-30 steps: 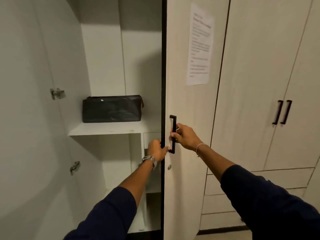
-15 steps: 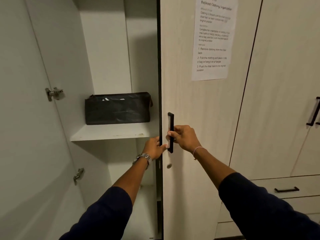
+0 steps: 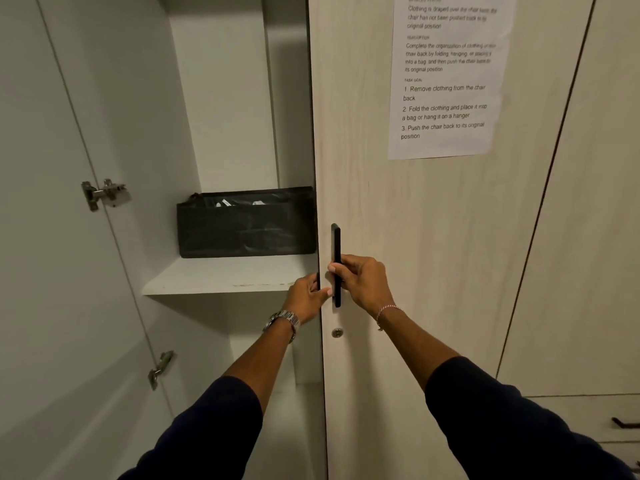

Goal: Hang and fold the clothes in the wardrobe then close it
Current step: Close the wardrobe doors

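Right hand (image 3: pixel 362 280): curled around the black door handle (image 3: pixel 335 247), apparently to swing the wardrobe door (image 3: pixel 381 209).
Left hand (image 3: pixel 306 297): wrapped round the door's edge, steadying it.
Black bag (image 3: pixel 246 225): set on the shelf (image 3: pixel 214 278) inside.
Clothes: none seen.

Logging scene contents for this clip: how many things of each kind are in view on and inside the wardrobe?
Black fabric storage bag on the white shelf: 1
Black bar door handle: 1
Silver metal hinges: 2
White printed paper sheet: 1
Round silver lock: 1
Total: 6
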